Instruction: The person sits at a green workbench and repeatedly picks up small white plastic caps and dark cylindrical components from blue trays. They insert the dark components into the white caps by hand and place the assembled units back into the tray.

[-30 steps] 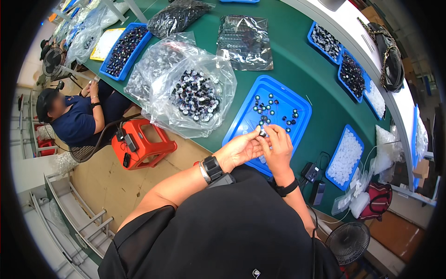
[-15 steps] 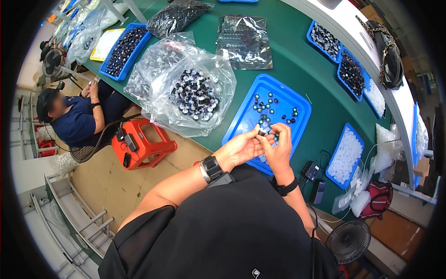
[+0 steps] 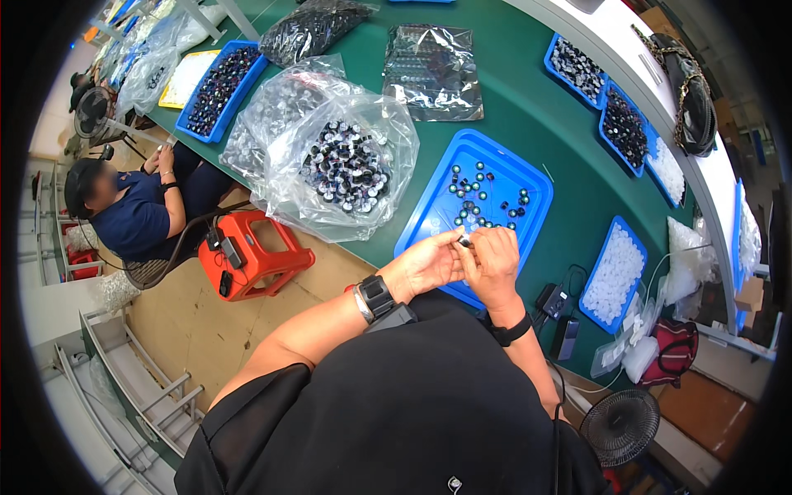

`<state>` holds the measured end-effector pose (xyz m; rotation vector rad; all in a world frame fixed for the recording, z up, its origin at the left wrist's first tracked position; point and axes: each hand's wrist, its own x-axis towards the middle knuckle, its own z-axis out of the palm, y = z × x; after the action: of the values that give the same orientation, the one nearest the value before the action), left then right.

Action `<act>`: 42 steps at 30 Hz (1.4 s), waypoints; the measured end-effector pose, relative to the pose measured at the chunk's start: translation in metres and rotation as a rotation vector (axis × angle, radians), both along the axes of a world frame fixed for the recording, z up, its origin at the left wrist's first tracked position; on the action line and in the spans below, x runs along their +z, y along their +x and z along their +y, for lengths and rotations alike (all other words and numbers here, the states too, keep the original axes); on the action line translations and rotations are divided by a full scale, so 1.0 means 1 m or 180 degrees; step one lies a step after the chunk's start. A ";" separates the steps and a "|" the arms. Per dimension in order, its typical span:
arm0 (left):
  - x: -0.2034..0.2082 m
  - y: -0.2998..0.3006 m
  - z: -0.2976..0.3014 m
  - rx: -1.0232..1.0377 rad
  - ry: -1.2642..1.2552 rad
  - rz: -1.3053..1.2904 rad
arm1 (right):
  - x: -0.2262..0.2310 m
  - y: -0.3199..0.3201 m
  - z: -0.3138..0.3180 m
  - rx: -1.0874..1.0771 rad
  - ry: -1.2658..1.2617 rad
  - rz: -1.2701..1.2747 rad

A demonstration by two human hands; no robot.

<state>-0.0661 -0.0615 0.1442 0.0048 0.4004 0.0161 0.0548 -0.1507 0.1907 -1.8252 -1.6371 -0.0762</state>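
Observation:
My left hand (image 3: 429, 266) and my right hand (image 3: 495, 264) meet over the near part of a blue tray (image 3: 416, 221). Between their fingertips is a small round part (image 3: 465, 242), dark with a pale side, too small to name more exactly. The left thumb and fingers pinch it; the right fingers are curled closed against it. Beyond my hands, several small dark round parts with greenish, shiny faces (image 3: 470, 205) lie loose in the tray, some with thin wire-like leads. My hands hide the tray's near middle.
An open clear bag (image 3: 351, 169) of similar parts lies left of the tray, and a flat dark packet (image 3: 433, 74) beyond. At right stand a blue tray of white pieces (image 3: 612, 276) and black adapters (image 3: 550, 303). A co-worker (image 3: 136, 206) sits left, near a red stool (image 3: 256, 256).
My right fingers have curled in closer around the small part, and the hand has turned slightly. More of the loose parts in the tray now show. My left hand stays nearly in place.

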 end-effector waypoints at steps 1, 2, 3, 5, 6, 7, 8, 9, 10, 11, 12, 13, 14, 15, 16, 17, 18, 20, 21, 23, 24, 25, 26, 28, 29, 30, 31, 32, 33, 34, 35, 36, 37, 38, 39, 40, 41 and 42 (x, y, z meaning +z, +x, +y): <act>0.001 0.000 0.001 0.0011 0.0002 -0.0028 | -0.002 -0.001 0.001 -0.0077 0.0006 0.0141; 0.002 0.000 0.002 0.0023 0.0005 -0.0056 | -0.006 -0.002 0.001 -0.0153 0.0013 0.0282; 0.004 0.000 0.002 0.0043 -0.0009 0.0026 | -0.008 -0.003 0.001 -0.0229 0.0019 0.0422; 0.016 0.001 0.001 0.0084 -0.0041 0.0185 | -0.009 -0.005 0.002 -0.0274 -0.0024 0.0679; 0.015 0.001 0.001 0.0083 -0.0014 0.0187 | -0.010 -0.005 0.002 -0.0298 -0.0045 0.0808; 0.013 0.001 0.000 0.0082 0.0011 0.0191 | -0.011 -0.004 0.001 -0.0248 -0.0106 0.0808; 0.012 0.000 -0.001 0.0081 0.0036 0.0195 | -0.012 -0.002 0.000 -0.0198 -0.0167 0.0807; 0.012 0.000 0.000 0.0040 0.0147 0.0184 | -0.012 -0.001 -0.001 -0.0150 -0.0228 0.0807; 0.012 0.000 0.000 0.0002 0.0257 0.0175 | -0.010 0.000 -0.001 -0.0110 -0.0212 0.0639; 0.012 0.000 0.001 -0.0035 0.0366 0.0166 | -0.005 0.001 0.001 -0.0071 -0.0196 0.0471; 0.010 -0.001 0.000 -0.0039 0.0495 0.0191 | -0.002 0.002 0.002 -0.0031 -0.0180 0.0303; 0.006 -0.001 -0.001 -0.0053 0.0623 0.0214 | 0.000 0.002 0.003 0.0008 -0.0169 0.0176; 0.004 -0.001 -0.002 -0.0068 0.0751 0.0237 | 0.002 0.002 0.003 0.0048 -0.0158 0.0050; 0.003 -0.001 -0.002 -0.0066 0.0727 0.0178 | 0.003 0.002 0.003 0.0089 -0.0148 -0.0077; 0.003 -0.001 -0.001 -0.0059 0.0708 0.0122 | 0.003 0.002 0.003 0.0061 -0.0188 -0.0067; 0.003 -0.002 -0.001 -0.0052 0.0689 0.0067 | 0.002 0.001 0.003 0.0034 -0.0228 -0.0058; 0.004 -0.002 0.000 -0.0007 0.0609 0.0026 | 0.002 0.001 0.003 0.0006 -0.0269 -0.0048; 0.006 0.000 0.001 0.0079 0.0453 -0.0071 | -0.005 -0.002 0.004 -0.0130 -0.0205 0.0383; 0.007 0.001 0.001 0.0069 0.0379 -0.0047 | -0.009 -0.003 0.004 -0.0198 -0.0173 0.0599; 0.009 0.000 0.002 0.0064 0.0227 0.0010 | -0.013 -0.002 0.004 -0.0164 -0.0194 0.0705; 0.008 -0.001 0.002 0.0055 0.0274 0.0027 | -0.013 -0.001 0.004 -0.0146 -0.0204 0.0757; 0.006 -0.002 0.002 0.0049 0.0323 0.0044 | -0.012 -0.001 0.004 -0.0095 -0.0290 0.0728; 0.004 -0.002 0.002 0.0043 0.0373 0.0060 | -0.010 -0.001 0.004 -0.0042 -0.0375 0.0698; 0.004 -0.004 0.001 0.0007 0.0554 0.0234 | -0.008 0.000 0.005 0.0056 -0.0463 0.0534; 0.006 -0.005 0.001 -0.0007 0.0648 0.0327 | -0.008 0.001 0.004 0.0102 -0.0465 0.0399; 0.009 -0.006 0.001 -0.0009 0.0719 0.0282 | -0.008 0.002 0.005 0.0150 -0.0467 0.0264; 0.008 -0.007 0.000 -0.0026 0.0708 0.0327 | -0.009 0.002 0.005 0.0208 -0.0456 0.0279; 0.005 -0.009 -0.001 -0.0042 0.0696 0.0372 | -0.011 0.002 0.005 0.0268 -0.0446 0.0292; 0.003 -0.011 -0.001 -0.0057 0.0682 0.0416 | -0.013 0.000 0.006 0.0328 -0.0437 0.0305; 0.002 -0.012 -0.002 -0.0071 0.0682 0.0463 | -0.014 -0.001 0.005 0.0305 -0.0495 0.0368; -0.004 -0.015 -0.003 -0.0085 0.0686 0.0625 | -0.019 -0.004 0.005 0.0256 -0.0810 0.0785; -0.015 -0.020 -0.003 -0.0100 0.0689 0.0788 | -0.030 -0.009 0.006 0.0204 -0.1125 0.1203; -0.026 -0.024 -0.002 -0.0121 0.0686 0.0945 | -0.041 -0.012 0.005 0.0143 -0.1443 0.1619; -0.036 -0.030 0.001 -0.0044 0.0553 0.1132 | -0.050 -0.014 0.002 0.0131 -0.1383 0.1199; -0.046 -0.034 0.011 0.0139 0.0440 0.1491 | -0.058 -0.012 0.000 0.0064 -0.1484 0.1387; -0.052 -0.043 0.028 0.0314 0.0459 0.1403 | -0.066 -0.009 -0.003 -0.0018 -0.1587 0.1588; -0.061 -0.054 0.046 0.0765 0.0316 0.0872 | -0.075 -0.005 -0.005 -0.0083 -0.1695 0.1784; -0.063 -0.061 0.068 0.1321 -0.0273 0.0397 | -0.087 0.003 -0.006 -0.0280 -0.1847 0.1879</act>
<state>-0.1266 0.0065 0.0813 -0.1626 0.5209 0.4096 0.0574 -0.1563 0.1038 -2.0565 -1.2166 0.8980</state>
